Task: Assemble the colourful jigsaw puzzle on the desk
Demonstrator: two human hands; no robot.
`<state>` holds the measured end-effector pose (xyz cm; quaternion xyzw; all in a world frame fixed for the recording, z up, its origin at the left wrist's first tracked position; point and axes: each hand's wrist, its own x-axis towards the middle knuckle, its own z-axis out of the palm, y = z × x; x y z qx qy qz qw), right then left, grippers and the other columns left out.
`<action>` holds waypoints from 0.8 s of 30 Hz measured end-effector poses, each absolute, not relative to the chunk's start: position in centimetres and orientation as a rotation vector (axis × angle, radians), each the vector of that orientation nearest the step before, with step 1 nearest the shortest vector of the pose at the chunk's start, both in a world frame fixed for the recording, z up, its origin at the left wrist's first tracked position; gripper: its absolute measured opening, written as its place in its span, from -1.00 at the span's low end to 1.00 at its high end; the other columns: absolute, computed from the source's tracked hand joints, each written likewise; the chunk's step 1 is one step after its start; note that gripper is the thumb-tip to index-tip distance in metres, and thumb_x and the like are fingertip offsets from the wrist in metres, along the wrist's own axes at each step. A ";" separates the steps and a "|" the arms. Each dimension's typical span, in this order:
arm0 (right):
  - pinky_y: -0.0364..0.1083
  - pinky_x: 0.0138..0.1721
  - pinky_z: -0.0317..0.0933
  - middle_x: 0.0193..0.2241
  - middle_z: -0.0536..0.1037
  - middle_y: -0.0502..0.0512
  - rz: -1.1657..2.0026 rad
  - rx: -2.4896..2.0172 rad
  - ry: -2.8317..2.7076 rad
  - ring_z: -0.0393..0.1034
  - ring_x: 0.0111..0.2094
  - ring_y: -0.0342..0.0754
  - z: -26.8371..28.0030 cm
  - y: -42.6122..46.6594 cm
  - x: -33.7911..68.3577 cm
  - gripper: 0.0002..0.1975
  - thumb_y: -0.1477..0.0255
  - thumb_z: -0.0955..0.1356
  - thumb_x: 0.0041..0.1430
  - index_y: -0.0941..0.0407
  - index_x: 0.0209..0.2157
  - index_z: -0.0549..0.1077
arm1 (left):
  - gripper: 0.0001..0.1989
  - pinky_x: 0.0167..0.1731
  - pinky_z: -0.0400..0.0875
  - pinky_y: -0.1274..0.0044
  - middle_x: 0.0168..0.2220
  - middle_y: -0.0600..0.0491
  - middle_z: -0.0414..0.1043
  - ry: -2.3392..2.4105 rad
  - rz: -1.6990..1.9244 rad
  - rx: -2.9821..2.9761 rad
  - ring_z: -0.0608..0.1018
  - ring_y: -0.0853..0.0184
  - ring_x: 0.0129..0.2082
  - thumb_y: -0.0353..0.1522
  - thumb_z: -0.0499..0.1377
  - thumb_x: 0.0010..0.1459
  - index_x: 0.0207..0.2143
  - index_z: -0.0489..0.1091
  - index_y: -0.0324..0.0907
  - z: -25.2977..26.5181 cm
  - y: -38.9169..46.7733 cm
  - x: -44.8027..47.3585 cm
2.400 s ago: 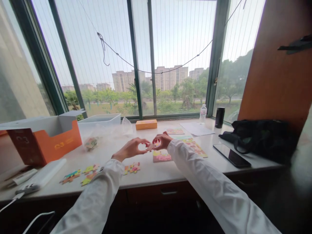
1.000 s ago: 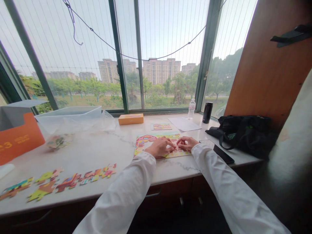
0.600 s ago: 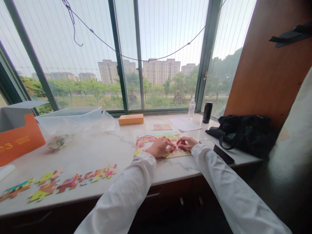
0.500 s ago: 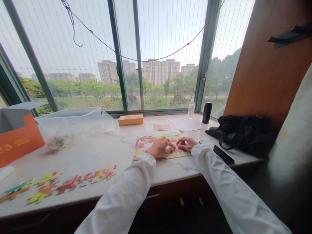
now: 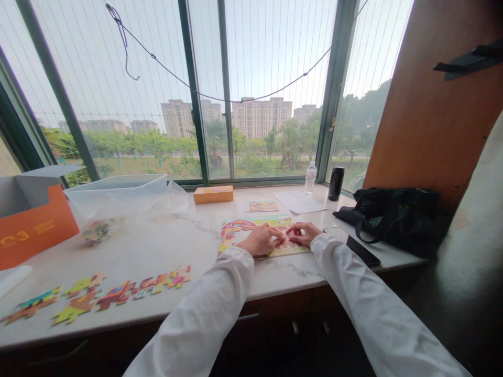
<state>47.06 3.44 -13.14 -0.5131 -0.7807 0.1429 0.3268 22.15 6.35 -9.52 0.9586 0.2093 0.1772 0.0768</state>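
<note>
A colourful jigsaw puzzle board (image 5: 239, 225) with a red barn picture lies near the table's front edge. Over its middle, my left hand (image 5: 260, 240) is bent with fingertips down on the board. My right hand (image 5: 303, 233) faces it from the right, thumb and fingers closed in a pinch. Their fingertips almost meet at a pinkish puzzle piece (image 5: 286, 237), mostly covered by the fingers. Loose puzzle pieces (image 5: 116, 295) lie in rows at the front left of the table.
Left: an orange box (image 5: 37, 225), a clear plastic bin (image 5: 118, 191) and a bag of pieces (image 5: 100, 231). Behind the board: a small orange box (image 5: 213, 194), a picture card (image 5: 261, 206), paper (image 5: 301, 202), a bottle (image 5: 310, 178). Right: a phone (image 5: 359, 248), black bag (image 5: 396, 220).
The view has shifted slightly, so everything sits a little further right. Both hands stay at the same spot on the board, with only small finger movement.
</note>
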 end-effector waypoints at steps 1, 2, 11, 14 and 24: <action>-0.11 -0.37 0.26 -0.49 0.50 0.06 0.362 -1.343 -2.040 0.30 -0.48 -0.13 -13.1 3.4 47.0 -0.54 0.03 0.42 0.02 0.12 -0.24 0.63 | -0.76 -0.01 0.34 0.46 -0.08 0.12 0.58 0.646 0.513 2.885 0.50 0.28 -0.11 -0.31 0.12 0.24 -0.14 0.56 -0.01 -9.5 6.3 22.2; -0.11 -0.37 0.26 -0.48 0.51 0.07 0.348 -1.345 -2.032 0.31 -0.48 -0.12 -13.2 3.4 47.0 -0.55 0.03 0.42 0.02 0.12 -0.25 0.64 | -0.76 -0.03 0.36 0.45 -0.11 0.11 0.58 0.666 0.493 2.902 0.50 0.26 -0.13 -0.34 0.12 0.23 -0.14 0.56 -0.01 -9.4 6.3 22.3; -0.07 -0.25 0.25 -0.44 0.56 0.07 0.135 -1.398 -2.041 0.38 -0.45 -0.10 -13.1 3.2 46.8 -0.71 0.17 0.38 0.13 0.05 -0.29 0.64 | -0.62 -0.01 0.34 0.45 -0.12 0.12 0.58 0.633 0.498 2.955 0.49 0.29 -0.18 -0.55 0.06 0.12 -0.16 0.55 -0.01 -9.5 6.2 22.3; -0.01 -0.11 0.19 -0.45 0.56 0.03 -0.029 -1.472 -1.978 0.37 -0.45 -0.11 -13.0 3.2 47.0 -0.76 0.24 0.34 0.19 0.03 -0.27 0.62 | -0.55 -0.05 0.37 0.45 -0.06 0.09 0.57 0.694 0.593 2.911 0.47 0.27 -0.13 -0.60 0.05 0.07 -0.11 0.56 -0.05 -9.6 6.5 22.0; -0.04 -0.14 0.13 -0.46 0.56 -0.02 0.011 -1.525 -2.000 0.37 -0.44 -0.12 -13.4 3.5 46.9 -0.83 0.24 0.41 0.09 0.03 -0.34 0.58 | -0.41 -0.10 0.43 0.48 -0.17 0.19 0.61 0.778 0.553 2.759 0.49 0.28 -0.10 -0.66 0.03 -0.07 -0.07 0.54 -0.01 -9.7 6.6 22.4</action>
